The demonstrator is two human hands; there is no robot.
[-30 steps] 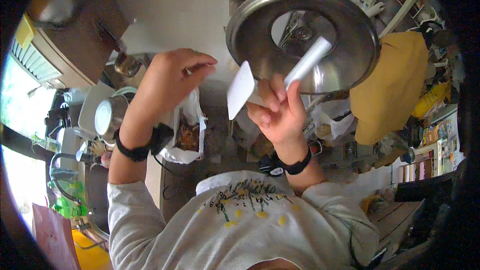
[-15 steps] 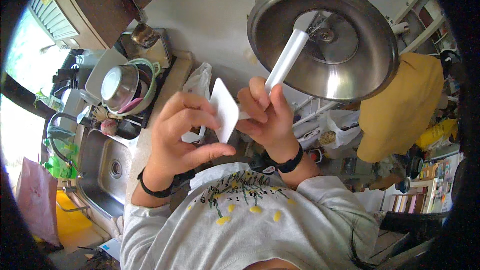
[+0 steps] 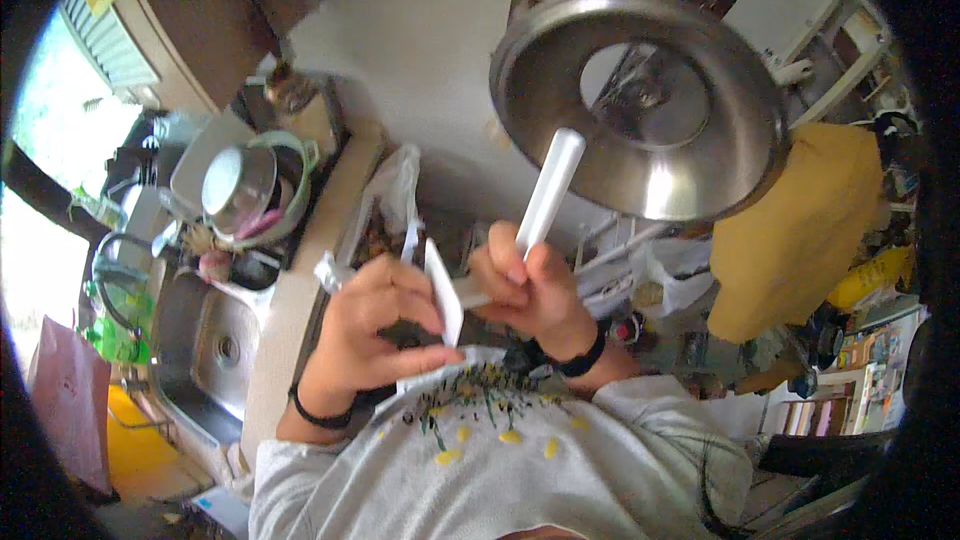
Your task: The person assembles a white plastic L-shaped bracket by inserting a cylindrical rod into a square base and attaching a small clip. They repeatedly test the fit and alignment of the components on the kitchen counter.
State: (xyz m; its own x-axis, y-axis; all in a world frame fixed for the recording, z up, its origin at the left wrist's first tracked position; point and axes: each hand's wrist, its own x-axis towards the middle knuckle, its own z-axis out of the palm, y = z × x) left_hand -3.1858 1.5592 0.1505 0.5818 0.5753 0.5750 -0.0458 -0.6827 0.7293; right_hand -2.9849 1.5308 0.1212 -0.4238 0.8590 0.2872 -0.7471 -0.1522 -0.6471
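Above my chest, my left hand (image 3: 375, 325) is closed on a flat white plate with rounded corners (image 3: 445, 290). Its fingers press the plate's left face and its thumb lies along the lower edge. My right hand (image 3: 540, 295) is wrapped around a white tube (image 3: 552, 185), whose far end sticks up out of the fist. Between plate and right hand runs a short pale strip (image 3: 470, 292); the right fingers hide where it ends, so I cannot tell whether it joins the tube. The plate is seen nearly edge-on.
A big metal pan-shaped lid or bowl (image 3: 660, 180) hangs on the wall ahead. Left lies a steel sink (image 3: 200, 340) with tap, beside stacked bowls (image 3: 240, 180) on the counter. Mustard cloth (image 3: 790, 240) and bags (image 3: 680, 275) hang at the right.
Both hands have come down toward my chest with the white plate and tube. The plate has turned more edge-on, and the tube stands a little steeper. Both grips stay closed.
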